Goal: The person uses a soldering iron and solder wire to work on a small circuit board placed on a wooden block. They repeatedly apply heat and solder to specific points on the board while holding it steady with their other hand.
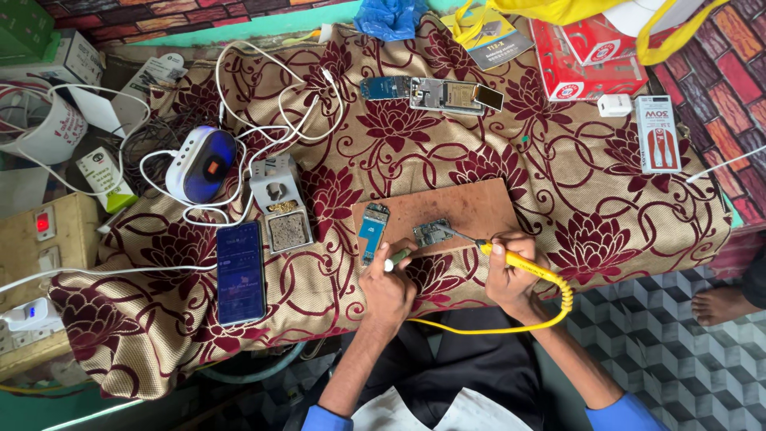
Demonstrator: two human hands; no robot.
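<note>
My right hand [511, 271] grips a yellow soldering iron [499, 251] whose metal tip touches a small green circuit board [431, 233] lying on a brown wooden board [471, 207]. The iron's coiled yellow cord [558, 299] loops down over my lap. My left hand [388, 289] holds a thin light-green tool [396, 258] pointed toward the same circuit board. A blue phone board [373, 231] lies on the wooden board's left edge, just above my left hand.
A maroon-flowered cloth [574, 175] covers the table. A smartphone [240, 271], a soldering stand with sponge [281, 209], a white-and-blue device [201, 164] with white cables, an opened phone [447, 94], red boxes [590, 52] and a white package [658, 132] lie around. A bare foot [722, 303] shows at right.
</note>
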